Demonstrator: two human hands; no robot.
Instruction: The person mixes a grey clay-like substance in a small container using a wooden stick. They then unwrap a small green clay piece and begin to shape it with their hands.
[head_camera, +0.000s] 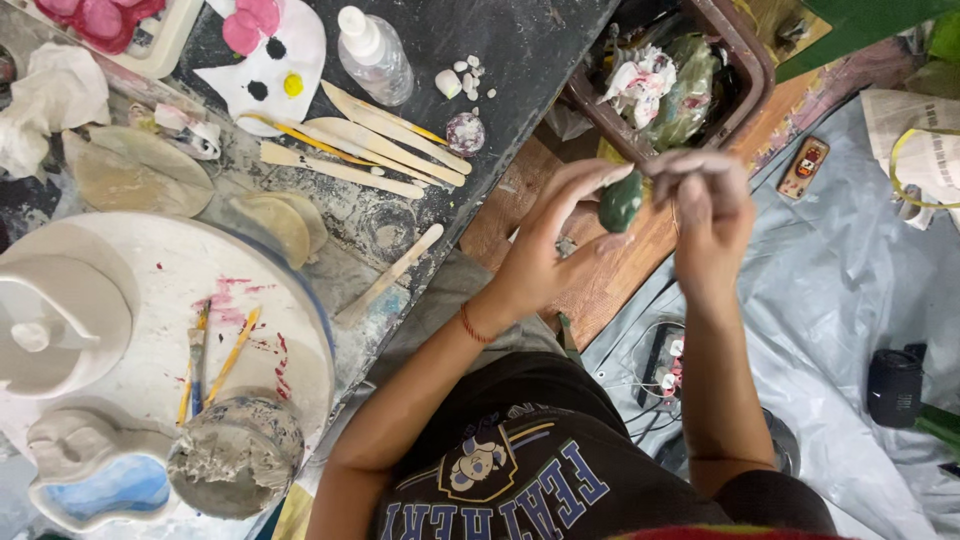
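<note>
While both hands meet over the gap beside the desk, notes as follows.

Thing in hand: a small dark green lump (620, 200), clay-like, dull and slightly glossy, held in the air above a brown wooden board (600, 290), well off the desk (520, 50).

Left hand (545, 255): palm up and fingers curled round the lump from below and the side; closed on it, cradling rather than squeezing. A red thread band sits at the wrist.

Right hand (705, 215): fingers bunched narrow and pinching at the top of the lump; pale slip or dust coats the fingertips. Whether it grips the lump or only rubs it, I cannot tell.

Step, as I judge it: hand-shaping or smoothing the green piece, away from the tools, with the work mid-way rather than finished.

Next move calls for: light, even pressure from the pinching fingers while the cradling hand turns the lump; too hard a pinch would likely dent it.

Nearby on the desk: flat wooden modelling sticks (385, 140), a clear spray bottle (372, 55), a white cat-face piece with a pink bow (265, 70), and a round white board (200, 290) bearing two paintbrushes (215, 355).

Near corner: a grey pot of clay slip (235, 455).

Beyond the hands: a brown bin (755, 60) stuffed with scraps.

Floor: grey plastic sheeting (830, 290).
</note>
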